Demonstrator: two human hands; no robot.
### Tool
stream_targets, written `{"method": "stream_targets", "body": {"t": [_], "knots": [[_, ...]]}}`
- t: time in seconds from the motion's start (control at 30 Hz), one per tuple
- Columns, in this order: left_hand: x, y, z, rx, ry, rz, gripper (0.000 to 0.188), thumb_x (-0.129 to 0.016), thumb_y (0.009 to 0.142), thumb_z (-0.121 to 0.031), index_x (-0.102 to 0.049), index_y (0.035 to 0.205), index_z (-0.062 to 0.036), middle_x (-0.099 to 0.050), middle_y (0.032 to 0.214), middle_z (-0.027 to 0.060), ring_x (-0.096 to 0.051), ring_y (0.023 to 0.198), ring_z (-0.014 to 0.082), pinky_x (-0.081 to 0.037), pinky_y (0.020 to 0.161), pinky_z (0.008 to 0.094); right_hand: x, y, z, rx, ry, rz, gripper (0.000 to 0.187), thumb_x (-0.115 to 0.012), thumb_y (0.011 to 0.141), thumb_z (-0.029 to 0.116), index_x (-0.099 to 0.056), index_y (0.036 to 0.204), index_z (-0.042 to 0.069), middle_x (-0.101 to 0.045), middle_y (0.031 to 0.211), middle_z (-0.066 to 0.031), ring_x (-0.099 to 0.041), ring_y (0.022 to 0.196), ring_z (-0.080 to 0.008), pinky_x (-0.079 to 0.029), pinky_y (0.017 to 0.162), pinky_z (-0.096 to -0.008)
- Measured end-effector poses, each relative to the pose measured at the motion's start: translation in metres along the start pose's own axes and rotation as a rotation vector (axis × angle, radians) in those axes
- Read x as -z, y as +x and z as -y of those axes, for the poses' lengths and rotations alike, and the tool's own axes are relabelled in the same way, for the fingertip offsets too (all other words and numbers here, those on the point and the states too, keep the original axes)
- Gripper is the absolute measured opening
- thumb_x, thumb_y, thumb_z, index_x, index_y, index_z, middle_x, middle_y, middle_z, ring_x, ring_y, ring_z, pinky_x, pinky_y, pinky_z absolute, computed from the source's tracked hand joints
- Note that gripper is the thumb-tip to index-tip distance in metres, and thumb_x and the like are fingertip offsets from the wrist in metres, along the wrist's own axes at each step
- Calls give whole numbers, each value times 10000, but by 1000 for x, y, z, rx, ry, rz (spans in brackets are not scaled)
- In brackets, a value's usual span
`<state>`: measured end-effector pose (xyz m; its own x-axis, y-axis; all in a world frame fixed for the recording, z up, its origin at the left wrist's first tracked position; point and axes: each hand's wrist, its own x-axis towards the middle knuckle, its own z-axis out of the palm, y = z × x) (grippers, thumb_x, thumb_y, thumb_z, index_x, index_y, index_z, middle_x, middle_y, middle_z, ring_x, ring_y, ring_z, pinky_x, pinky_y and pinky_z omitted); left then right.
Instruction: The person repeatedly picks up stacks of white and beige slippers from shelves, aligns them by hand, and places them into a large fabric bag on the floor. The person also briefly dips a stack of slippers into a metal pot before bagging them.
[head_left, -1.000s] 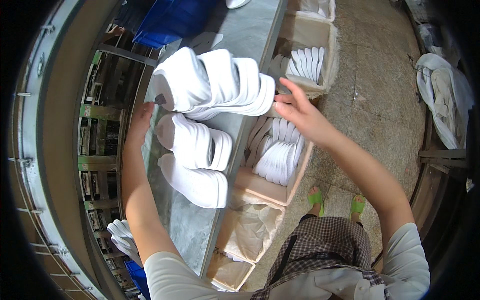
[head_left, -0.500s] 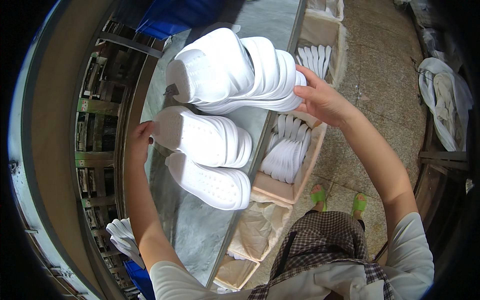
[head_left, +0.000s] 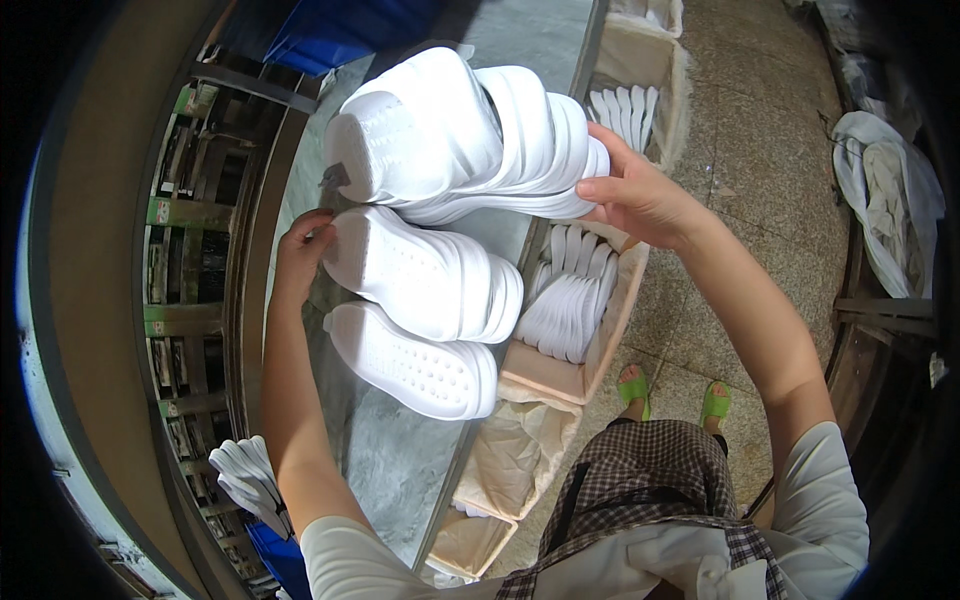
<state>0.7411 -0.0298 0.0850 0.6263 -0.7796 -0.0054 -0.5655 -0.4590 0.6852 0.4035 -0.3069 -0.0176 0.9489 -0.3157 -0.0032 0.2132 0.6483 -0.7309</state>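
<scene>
Three stacks of white shoe soles lie on the grey metal table before me. At the far stack of shoe soles [head_left: 425,130], the largest, my right hand [head_left: 640,200] grips the right-hand ends, thumb on the near side. My left hand [head_left: 304,248] is at the left end of the middle stack of shoe soles [head_left: 415,275], its fingers bent and closed against the edge; the fingertips are partly hidden. Closest to me rests a smaller stack of shoe soles [head_left: 410,365], dotted with small bumps, which neither hand touches.
Lined bins stand along the right edge of the table [head_left: 395,470]; one bin [head_left: 545,372] holds several white soles. A blue crate [head_left: 350,35] is at the far left. More white soles [head_left: 248,480] lie at lower left, beside a slatted rack [head_left: 185,320].
The middle stack has shifted right and slightly away from me, closer to the far stack. My left hand has moved with it, while my right hand keeps its grip.
</scene>
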Motion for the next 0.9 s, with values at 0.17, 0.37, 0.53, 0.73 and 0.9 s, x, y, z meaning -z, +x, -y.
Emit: {"method": "stream_targets", "body": {"t": [0.17,0.37,0.53,0.73,0.9], "knots": [[8,-3,-6,53,-78,-151,234,-609,884,-128,-615,1080,1,-625,992,26,-555,845,91,-435,787,222,-3,-1,0,-15,-20,-31,955,-767,724,124,-137,1439,78,-358,1347,-158,-414,1241,-265,-360,1040,-447],[-1,-4,-2,70,111,25,269,-571,908,-133,-586,1129,20,-626,997,49,-559,878,117,-432,819,240,-10,-1,1,-2,-29,-69,962,-771,716,108,-129,1430,53,-361,1335,-159,-411,1239,-269,-348,1046,-455],[-2,-1,3,177,154,25,265,-541,923,-129,-577,1141,18,-624,994,55,-558,899,133,-430,818,246,-9,-1,-8,34,-8,-99,996,-777,717,137,-91,1430,26,-404,1301,-167,-448,1194,-258,-401,983,-428],[6,-2,-3,190,123,105,263,-556,922,-141,-575,1145,-2,-620,998,41,-550,898,118,-428,811,244,-29,-28,-47,-176,-220,-210,845,-771,736,242,-234,1357,41,-490,1202,-142,-572,1035,-221,-466,869,-348],[-3,-6,-13,173,61,134,290,-565,922,-193,-569,1144,-6,-605,997,34,-530,883,108,-417,786,231,-70,-32,-79,-106,-214,-66,834,-744,766,309,-243,1340,-29,-543,1085,-160,-576,894,-195,-480,763,-293]]}}
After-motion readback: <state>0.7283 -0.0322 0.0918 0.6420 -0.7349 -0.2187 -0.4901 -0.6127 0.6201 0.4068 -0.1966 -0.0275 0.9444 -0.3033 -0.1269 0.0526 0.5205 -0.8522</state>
